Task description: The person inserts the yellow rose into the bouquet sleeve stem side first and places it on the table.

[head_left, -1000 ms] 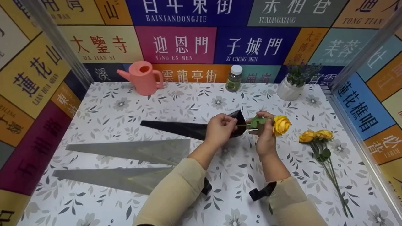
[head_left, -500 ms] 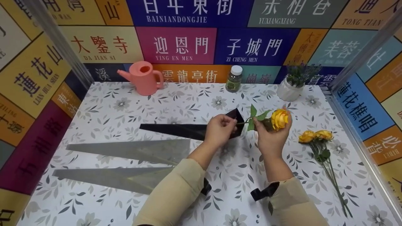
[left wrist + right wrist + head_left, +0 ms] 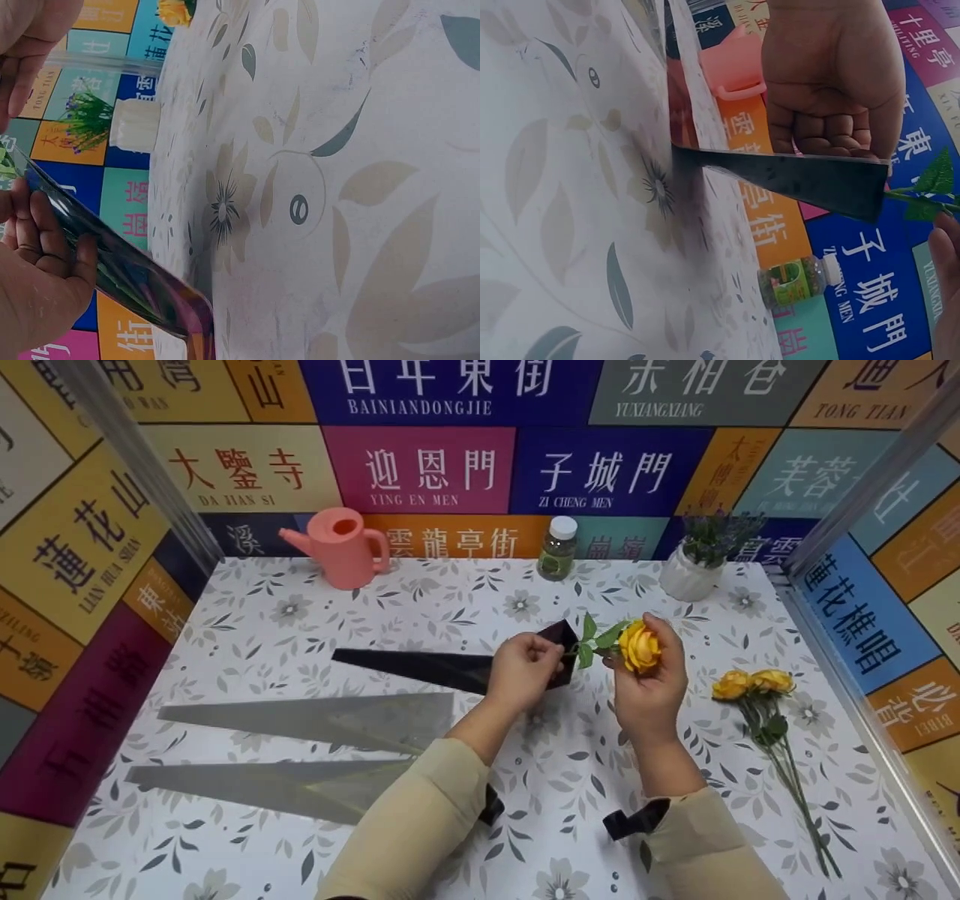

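**Rose stem entering the black sleeve, bloom not yet seated**

I see my left hand (image 3: 525, 669) gripping the wide mouth of the black sleeve (image 3: 420, 667), fingers curled round its edge and lifting that end off the tabletop (image 3: 285, 615); the sleeve's narrow tip points toward 9 o'clock and lies flat. The left wrist view shows the glossy sleeve edge pinched against my palm.

My right hand (image 3: 651, 690) is at 3 o'clock of the sleeve mouth, its fingers wrapped round the yellow rose (image 3: 640, 646) at the bloom and just below it. The green leaves (image 3: 596, 639) sit right at the sleeve opening, and in the right wrist view a leaf and a bit of stem poke out of the mouth. How deep the stem reaches inside I cannot tell, as the sleeve is opaque.

My reading: the stem is fed in, but the leaves and bloom are not yet inside, so this rose is partly sleeved. Two more yellow roses (image 3: 750, 684) lie unwrapped on the tabletop at 3 o'clock of my right hand, and two grey sleeves (image 3: 322, 720) lie flat at 8 o'clock, so most of the work looks left.

Along the far edge stand a pink watering can (image 3: 343, 546), a small bottle (image 3: 559, 547) and a white plant pot (image 3: 688, 577).
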{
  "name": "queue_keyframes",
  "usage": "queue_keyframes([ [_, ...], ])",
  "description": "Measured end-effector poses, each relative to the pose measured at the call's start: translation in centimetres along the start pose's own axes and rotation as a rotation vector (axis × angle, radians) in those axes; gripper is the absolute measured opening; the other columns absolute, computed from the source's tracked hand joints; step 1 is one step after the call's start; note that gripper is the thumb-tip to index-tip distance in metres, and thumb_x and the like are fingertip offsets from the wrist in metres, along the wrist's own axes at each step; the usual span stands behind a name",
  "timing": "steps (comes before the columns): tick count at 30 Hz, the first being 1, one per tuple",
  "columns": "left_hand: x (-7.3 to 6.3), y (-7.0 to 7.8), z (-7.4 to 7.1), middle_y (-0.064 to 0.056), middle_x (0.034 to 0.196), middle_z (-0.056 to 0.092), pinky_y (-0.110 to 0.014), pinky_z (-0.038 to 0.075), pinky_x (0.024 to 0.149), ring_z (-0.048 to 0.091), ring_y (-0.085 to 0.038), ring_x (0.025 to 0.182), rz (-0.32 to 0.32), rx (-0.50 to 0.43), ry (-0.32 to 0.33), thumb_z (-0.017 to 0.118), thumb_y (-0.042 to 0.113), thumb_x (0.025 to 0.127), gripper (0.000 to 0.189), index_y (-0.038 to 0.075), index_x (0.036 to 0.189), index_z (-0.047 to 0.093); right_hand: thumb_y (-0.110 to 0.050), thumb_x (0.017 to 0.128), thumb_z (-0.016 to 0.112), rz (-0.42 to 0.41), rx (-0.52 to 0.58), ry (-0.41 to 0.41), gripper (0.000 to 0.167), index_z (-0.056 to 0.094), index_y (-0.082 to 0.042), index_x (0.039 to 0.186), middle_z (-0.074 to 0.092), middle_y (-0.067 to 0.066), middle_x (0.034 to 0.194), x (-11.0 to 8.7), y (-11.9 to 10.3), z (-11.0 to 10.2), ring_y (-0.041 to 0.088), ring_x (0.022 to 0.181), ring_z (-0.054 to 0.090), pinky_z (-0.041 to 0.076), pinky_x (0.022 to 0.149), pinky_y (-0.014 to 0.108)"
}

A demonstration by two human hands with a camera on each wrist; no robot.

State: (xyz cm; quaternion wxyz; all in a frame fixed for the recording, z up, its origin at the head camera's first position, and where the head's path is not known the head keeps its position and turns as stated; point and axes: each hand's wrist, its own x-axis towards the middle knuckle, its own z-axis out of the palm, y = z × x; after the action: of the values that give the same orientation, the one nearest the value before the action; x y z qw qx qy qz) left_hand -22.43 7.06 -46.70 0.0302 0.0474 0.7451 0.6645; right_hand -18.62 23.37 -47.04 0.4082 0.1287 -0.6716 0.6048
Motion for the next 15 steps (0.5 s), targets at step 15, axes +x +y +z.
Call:
queue_keyframes([
  [15,-0.37,0.62,-0.03,-0.001,0.074,0.071,-0.021,0.052,0.06,0.065,-0.008,0.068,0.023,0.005,0.018,0.072,0.009,0.1,0.011,0.002,0.091,0.07,0.025,0.088,0.065,0.205,0.027,-0.104,0.06,0.055,0.004,0.144,0.059,0.008,0.131,-0.55,0.1,-0.44,0.022,0.115,0.062,0.054,0.097,0.025],
])
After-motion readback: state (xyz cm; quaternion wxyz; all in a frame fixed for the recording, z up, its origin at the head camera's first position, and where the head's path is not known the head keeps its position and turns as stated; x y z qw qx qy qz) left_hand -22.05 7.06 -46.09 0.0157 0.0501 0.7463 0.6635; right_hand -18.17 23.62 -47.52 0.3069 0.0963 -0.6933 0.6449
